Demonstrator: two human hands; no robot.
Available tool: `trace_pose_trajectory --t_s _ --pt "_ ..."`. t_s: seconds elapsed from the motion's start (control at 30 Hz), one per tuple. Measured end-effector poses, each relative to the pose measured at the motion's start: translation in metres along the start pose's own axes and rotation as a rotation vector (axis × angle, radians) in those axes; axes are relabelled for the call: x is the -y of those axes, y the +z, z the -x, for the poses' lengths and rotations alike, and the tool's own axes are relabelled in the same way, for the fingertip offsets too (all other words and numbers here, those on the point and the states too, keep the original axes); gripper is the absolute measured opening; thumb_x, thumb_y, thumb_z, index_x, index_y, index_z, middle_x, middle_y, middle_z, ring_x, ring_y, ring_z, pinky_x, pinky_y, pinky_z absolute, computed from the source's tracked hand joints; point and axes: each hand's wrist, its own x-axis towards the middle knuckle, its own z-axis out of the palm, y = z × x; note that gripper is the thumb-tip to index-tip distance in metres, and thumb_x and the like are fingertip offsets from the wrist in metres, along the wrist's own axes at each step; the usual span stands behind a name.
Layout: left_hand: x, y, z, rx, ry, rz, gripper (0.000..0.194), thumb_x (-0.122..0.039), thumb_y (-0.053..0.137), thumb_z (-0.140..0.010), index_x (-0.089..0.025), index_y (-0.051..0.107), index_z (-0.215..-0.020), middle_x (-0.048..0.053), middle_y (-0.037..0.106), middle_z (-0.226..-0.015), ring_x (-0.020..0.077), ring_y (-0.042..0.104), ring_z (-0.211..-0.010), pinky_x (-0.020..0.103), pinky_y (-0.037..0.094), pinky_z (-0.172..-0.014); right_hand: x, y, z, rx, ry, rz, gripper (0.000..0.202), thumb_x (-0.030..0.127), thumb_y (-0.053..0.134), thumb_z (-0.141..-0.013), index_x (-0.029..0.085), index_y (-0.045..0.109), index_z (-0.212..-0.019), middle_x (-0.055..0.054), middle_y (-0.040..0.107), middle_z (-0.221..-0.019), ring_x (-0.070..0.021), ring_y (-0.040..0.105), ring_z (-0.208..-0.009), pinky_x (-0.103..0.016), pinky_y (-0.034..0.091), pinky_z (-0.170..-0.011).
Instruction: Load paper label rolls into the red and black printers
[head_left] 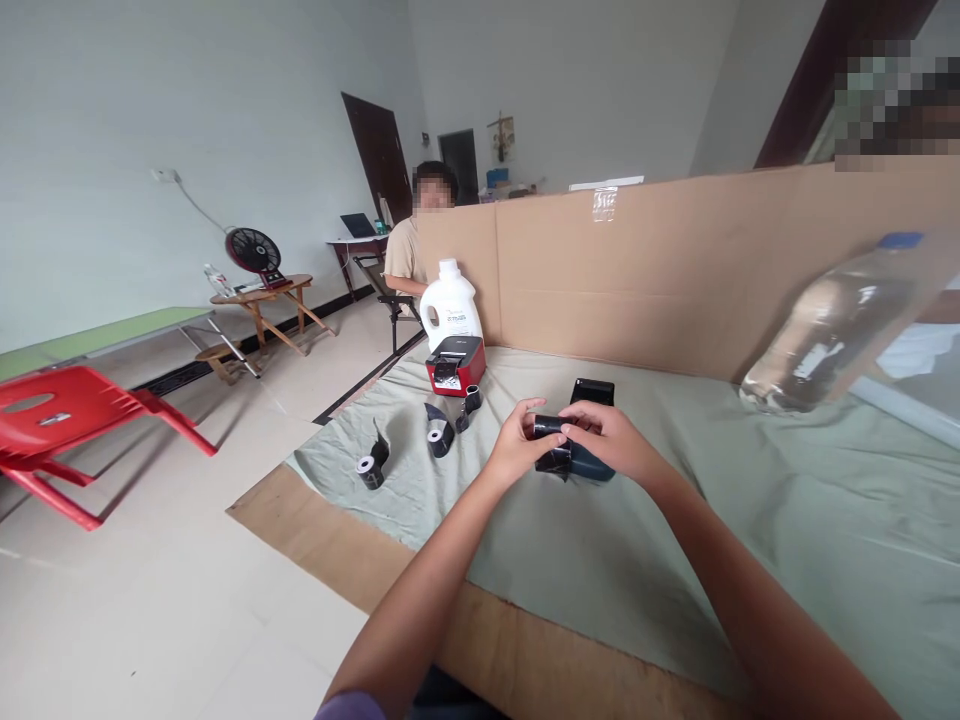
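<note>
Both my hands hold a small black paper roll (551,426) between them, with a loose black strip hanging below it. My left hand (516,440) grips its left end, the thumb lying along the front. On the right end, the fingers and thumb of my right hand (606,436) are closed. Under and behind my hands lies a dark device (592,392), partly covered by them, so its kind is unclear. To the left, a black roll with a white core (370,470), a second black roll (440,438) and a third black roll (472,398) rest on the cloth, their strips partly unwound.
A red and black box-shaped machine (457,366) and a white jug (453,308) stand behind the rolls. A cardboard panel (637,270) runs along the back, with a large clear bottle (832,325) at right. Someone sits beyond it (405,250); another person is partly visible at upper right.
</note>
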Motion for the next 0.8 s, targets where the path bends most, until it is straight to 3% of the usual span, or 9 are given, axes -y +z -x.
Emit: trace_pose_trajectory --t_s 0.17,0.3,0.5,0.6,0.8 --pt "0.019 -0.001 0.006 -0.053 -0.024 0.019 0.085 -0.042 0.089 -0.062 -0.018 0.046 -0.132 -0.004 0.063 -0.071 0.0120 0.059 -0.064 0.026 0.046 -0.067 -0.017 -0.002 -0.006 -0.050 0.050 -0.109 0.022 0.038 0.062 -0.084 0.022 0.070 -0.098 -0.004 0.072 -0.092 -0.0202 0.065 -0.078 -0.035 0.050 -0.076" --pt "0.030 0.005 0.010 -0.045 -0.028 -0.030 0.081 -0.048 0.085 -0.065 -0.018 0.049 -0.131 -0.003 0.063 -0.068 0.0122 0.055 -0.059 0.028 0.044 -0.065 -0.027 -0.007 -0.010 -0.140 0.145 -0.183 0.027 0.044 0.064 -0.081 0.021 0.068 -0.093 -0.001 0.067 -0.072 -0.0167 0.058 -0.061 -0.032 0.048 -0.063" --pt "0.029 0.008 0.013 -0.127 0.083 -0.125 0.063 -0.053 0.075 -0.078 -0.021 0.056 -0.128 0.000 0.064 -0.079 0.0154 0.059 -0.076 0.028 0.044 -0.073 -0.024 -0.007 -0.003 -0.031 0.226 -0.251 0.030 0.047 0.067 -0.077 0.019 0.068 -0.083 0.000 0.064 -0.063 -0.0131 0.052 -0.052 -0.028 0.042 -0.051" --pt "0.025 0.006 0.015 -0.109 0.058 -0.157 0.054 -0.059 0.068 -0.082 -0.020 0.063 -0.119 0.000 0.060 -0.072 0.0157 0.056 -0.070 0.029 0.043 -0.069 -0.020 0.000 0.000 0.022 0.205 -0.240 0.027 0.045 0.067 -0.078 0.018 0.068 -0.084 0.000 0.065 -0.065 -0.0132 0.054 -0.053 -0.027 0.043 -0.052" --pt "0.017 0.002 0.014 -0.058 0.046 -0.127 0.049 -0.063 0.070 -0.076 -0.017 0.063 -0.093 -0.002 0.057 -0.070 0.0130 0.051 -0.064 0.026 0.039 -0.063 -0.011 0.006 0.001 0.046 0.170 -0.130 0.022 0.042 0.063 -0.082 0.020 0.067 -0.087 0.001 0.062 -0.064 -0.0165 0.060 -0.061 -0.029 0.046 -0.059"
